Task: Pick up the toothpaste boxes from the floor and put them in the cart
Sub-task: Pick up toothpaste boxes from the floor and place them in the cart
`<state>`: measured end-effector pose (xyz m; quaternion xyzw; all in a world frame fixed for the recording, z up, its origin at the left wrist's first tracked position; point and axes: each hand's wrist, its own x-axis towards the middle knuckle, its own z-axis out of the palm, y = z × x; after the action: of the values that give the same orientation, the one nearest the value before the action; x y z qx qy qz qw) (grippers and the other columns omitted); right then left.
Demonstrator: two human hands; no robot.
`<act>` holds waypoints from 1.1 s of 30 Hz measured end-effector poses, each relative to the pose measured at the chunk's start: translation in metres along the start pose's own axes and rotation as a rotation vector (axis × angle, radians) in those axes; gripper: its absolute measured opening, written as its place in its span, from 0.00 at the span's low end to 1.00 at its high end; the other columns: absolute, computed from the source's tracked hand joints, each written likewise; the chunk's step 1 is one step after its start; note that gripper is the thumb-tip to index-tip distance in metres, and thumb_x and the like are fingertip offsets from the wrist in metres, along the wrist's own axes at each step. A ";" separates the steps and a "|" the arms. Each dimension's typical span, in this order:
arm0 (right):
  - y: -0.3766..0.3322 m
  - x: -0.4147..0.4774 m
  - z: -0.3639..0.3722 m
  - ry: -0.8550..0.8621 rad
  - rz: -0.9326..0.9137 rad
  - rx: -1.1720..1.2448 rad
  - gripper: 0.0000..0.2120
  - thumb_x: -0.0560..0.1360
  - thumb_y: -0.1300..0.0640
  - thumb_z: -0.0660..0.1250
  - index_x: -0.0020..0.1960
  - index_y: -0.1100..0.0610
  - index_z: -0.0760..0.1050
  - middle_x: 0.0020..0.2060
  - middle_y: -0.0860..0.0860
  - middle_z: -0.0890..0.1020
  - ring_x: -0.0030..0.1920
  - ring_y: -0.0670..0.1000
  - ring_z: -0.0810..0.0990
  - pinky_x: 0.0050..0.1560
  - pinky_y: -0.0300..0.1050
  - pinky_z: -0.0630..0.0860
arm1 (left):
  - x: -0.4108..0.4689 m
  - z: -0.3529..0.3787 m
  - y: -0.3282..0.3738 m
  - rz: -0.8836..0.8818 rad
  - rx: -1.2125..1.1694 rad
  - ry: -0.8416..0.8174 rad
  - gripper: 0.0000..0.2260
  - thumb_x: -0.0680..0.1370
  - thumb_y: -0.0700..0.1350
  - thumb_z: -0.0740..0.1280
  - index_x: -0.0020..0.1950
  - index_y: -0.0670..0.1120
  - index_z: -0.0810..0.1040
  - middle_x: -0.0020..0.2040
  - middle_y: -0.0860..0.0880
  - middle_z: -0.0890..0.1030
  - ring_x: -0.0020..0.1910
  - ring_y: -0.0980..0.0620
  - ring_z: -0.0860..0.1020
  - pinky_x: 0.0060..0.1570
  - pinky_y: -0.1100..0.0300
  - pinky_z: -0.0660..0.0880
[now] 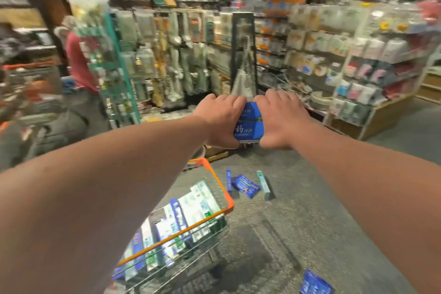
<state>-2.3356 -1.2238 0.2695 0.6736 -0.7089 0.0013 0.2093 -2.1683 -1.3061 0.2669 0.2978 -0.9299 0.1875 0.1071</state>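
Note:
A stack of blue toothpaste boxes [249, 124] is held out at arm's length, pressed between my left hand [220, 119] and my right hand [279, 119]. Below and left stands a wire cart with an orange rim [220, 186], with several white, green and blue toothpaste boxes [186, 212] lying inside. On the grey floor beyond the cart lie a thin blue box [229, 180], a wider blue box [245, 185] and a teal box [264, 185]. Another blue box [315, 283] lies on the floor at the bottom right.
Store shelves [358, 59] full of packaged goods line the back and right. A green wire display rack [119, 74] stands left of centre. A person in a red top [78, 62] bends behind it. Another orange-rimmed cart [28, 67] is at far left.

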 end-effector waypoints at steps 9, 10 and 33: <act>-0.239 0.077 -0.028 0.063 -0.208 0.127 0.33 0.60 0.42 0.70 0.61 0.51 0.65 0.53 0.52 0.69 0.55 0.56 0.70 0.57 0.53 0.67 | -0.178 0.012 -0.180 -0.215 0.063 -0.120 0.37 0.62 0.67 0.67 0.64 0.49 0.67 0.57 0.50 0.75 0.55 0.45 0.78 0.55 0.48 0.74; -0.268 0.084 -0.025 0.054 -0.228 0.130 0.33 0.60 0.42 0.70 0.61 0.52 0.65 0.54 0.52 0.69 0.55 0.56 0.70 0.57 0.53 0.67 | -0.198 0.019 -0.199 -0.230 0.061 -0.147 0.36 0.62 0.67 0.68 0.64 0.49 0.67 0.57 0.50 0.75 0.56 0.45 0.78 0.54 0.49 0.74; -0.502 0.151 0.280 -0.384 0.059 0.361 0.33 0.61 0.43 0.72 0.61 0.52 0.65 0.56 0.52 0.71 0.57 0.56 0.72 0.54 0.53 0.67 | -0.250 0.357 -0.333 0.007 -0.043 -0.674 0.37 0.65 0.61 0.72 0.70 0.49 0.65 0.63 0.51 0.74 0.62 0.47 0.74 0.63 0.48 0.68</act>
<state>-1.9394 -1.4939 -0.0812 0.6669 -0.7433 0.0058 -0.0529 -1.8016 -1.5751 -0.0396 0.3377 -0.9177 0.0589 -0.2008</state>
